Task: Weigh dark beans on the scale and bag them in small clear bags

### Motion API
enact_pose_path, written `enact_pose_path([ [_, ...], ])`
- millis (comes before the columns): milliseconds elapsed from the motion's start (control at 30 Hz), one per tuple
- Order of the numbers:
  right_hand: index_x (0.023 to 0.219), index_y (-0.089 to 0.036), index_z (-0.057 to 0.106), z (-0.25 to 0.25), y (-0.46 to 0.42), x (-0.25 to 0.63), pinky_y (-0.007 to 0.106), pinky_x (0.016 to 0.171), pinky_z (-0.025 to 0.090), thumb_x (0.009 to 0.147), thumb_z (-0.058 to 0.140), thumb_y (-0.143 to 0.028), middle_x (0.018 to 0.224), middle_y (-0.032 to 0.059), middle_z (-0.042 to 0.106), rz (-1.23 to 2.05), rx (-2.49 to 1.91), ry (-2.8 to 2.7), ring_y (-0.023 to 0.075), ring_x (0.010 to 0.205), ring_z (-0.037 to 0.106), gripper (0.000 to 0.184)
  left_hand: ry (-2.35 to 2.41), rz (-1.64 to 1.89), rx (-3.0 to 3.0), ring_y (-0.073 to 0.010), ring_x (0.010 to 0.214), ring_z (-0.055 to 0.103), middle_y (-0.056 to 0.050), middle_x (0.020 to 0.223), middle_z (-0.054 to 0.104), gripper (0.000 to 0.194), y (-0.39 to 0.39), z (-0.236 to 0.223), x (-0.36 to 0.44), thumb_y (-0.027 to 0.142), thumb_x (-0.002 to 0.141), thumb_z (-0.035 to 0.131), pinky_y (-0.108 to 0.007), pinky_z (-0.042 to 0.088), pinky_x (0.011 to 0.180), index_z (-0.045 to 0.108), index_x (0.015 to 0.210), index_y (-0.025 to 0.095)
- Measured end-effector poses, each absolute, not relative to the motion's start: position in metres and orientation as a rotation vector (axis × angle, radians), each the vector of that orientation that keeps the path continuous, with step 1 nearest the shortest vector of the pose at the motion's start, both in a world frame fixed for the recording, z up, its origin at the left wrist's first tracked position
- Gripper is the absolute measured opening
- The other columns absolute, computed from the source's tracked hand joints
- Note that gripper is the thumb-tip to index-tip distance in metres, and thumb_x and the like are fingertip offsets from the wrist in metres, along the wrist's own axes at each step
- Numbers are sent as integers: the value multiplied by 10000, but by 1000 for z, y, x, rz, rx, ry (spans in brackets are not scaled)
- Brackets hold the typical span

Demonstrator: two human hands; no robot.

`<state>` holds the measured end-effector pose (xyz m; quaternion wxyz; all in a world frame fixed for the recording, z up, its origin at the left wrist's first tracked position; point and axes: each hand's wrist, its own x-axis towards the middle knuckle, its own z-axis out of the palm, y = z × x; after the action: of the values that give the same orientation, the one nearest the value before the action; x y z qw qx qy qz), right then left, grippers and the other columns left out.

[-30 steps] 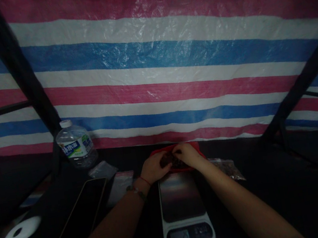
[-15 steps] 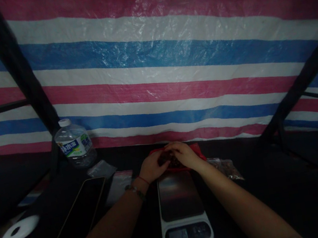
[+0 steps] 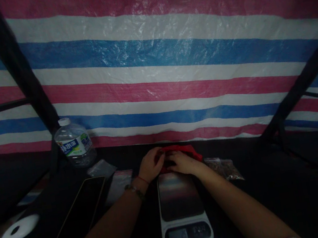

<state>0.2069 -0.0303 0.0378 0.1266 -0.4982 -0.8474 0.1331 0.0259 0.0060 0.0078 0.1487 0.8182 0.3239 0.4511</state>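
A red bag (image 3: 179, 147) lies at the back of the black table, its dark small contents mostly hidden under my hands. My left hand (image 3: 152, 164) is curled at the bag's left side, thumb and fingers closed on it. My right hand (image 3: 182, 163) reaches over the bag's near right side with bent fingers closed on it; their tips are dim. Directly in front of the bag stands a white kitchen scale (image 3: 180, 196) with a metal plate and a lit display. Nothing rests on the plate.
Right of the bag lie small clear bags of brown pieces (image 3: 225, 168). On the left are a phone (image 3: 81, 211), empty-looking zip bags (image 3: 118, 186), a large plastic bottle (image 3: 74, 145) and a white oval object (image 3: 19, 230). A striped tarp (image 3: 151, 71) hangs behind.
My left fingers have lifted and curled over the bag's left side. My right hand has come down toward me. The bag's opening has narrowed, and its dark contents show less.
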Motion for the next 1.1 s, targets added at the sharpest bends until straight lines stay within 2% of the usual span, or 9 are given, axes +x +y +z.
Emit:
enact_pose_path([
  [167, 1082, -179, 693, 37, -24, 213, 311, 948, 432, 789, 542, -81, 1102, 94, 684, 371, -1412, -2472, 203, 1046, 613, 345, 896, 1261, 2400, -201, 995, 620, -85, 1078, 656, 303, 4, 9, 27, 294, 859, 532, -344, 506, 887, 572, 1135, 174],
  [533, 950, -174, 732, 44, -20, 223, 259, 808, 463, 787, 552, -92, 945, 67, 729, 326, -1577, -2345, 175, 869, 661, 256, 944, 1129, 2464, -213, 976, 622, -76, 1045, 666, 281, 2, 13, 26, 305, 826, 554, -338, 506, 859, 601, 1075, 183],
  [767, 1005, -198, 697, 51, -24, 208, 330, 896, 454, 803, 573, -113, 1016, 63, 695, 234, -1420, -1894, 184, 962, 616, 251, 952, 1023, 2473, -232, 1010, 618, -83, 1109, 664, 401, 4, 10, 29, 334, 781, 620, -366, 488, 900, 583, 1156, 196],
  [933, 939, -182, 701, 50, -29, 194, 313, 882, 461, 789, 603, -100, 981, 67, 668, 328, -1246, -1981, 169, 941, 603, 197, 949, 1043, 2453, -221, 977, 632, -72, 1089, 672, 393, 8, 6, 29, 312, 794, 604, -347, 496, 872, 579, 1166, 187],
  [1100, 963, -186, 692, 53, -31, 196, 316, 887, 458, 780, 594, -74, 1007, 61, 658, 360, -1226, -2001, 164, 950, 601, 236, 965, 1047, 2456, -215, 929, 640, -67, 1040, 682, 358, 8, 6, 30, 294, 790, 604, -345, 506, 841, 595, 1131, 185],
])
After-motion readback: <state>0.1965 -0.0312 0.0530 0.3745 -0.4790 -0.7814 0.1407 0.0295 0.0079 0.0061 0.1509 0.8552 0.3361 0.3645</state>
